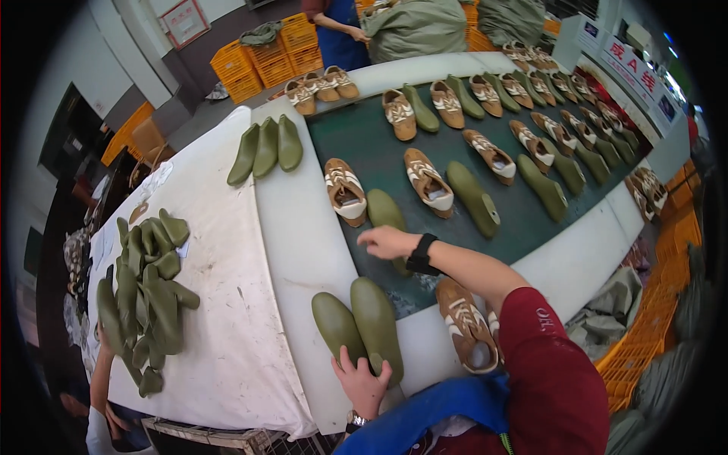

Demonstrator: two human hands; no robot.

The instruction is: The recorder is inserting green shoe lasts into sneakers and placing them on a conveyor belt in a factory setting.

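Observation:
Two green shoe lasts [375, 311] lie side by side on the pale near edge of the bench. My left hand [360, 383] is at their heel ends, thumb and fingers curled around the right-hand one. Farther up, my right hand [387, 241], with a black band at the wrist, is closed over a green last [385, 208] on the dark green belt [334, 136]. It covers the middle of that last; some fingers are hidden. A brown sneaker [345, 191] with white stripes stands just left of it. Another brown sneaker [464, 326] sits below my right forearm.
Brown sneakers [428, 182] and green lasts [472, 199] alternate in rows along the belt. A heap of lasts [148, 288] lies on the white cloth [227, 334], where another person's hand [102, 356] reaches in. Orange crates [656, 280] stand at right. A person in blue [340, 38] stands behind.

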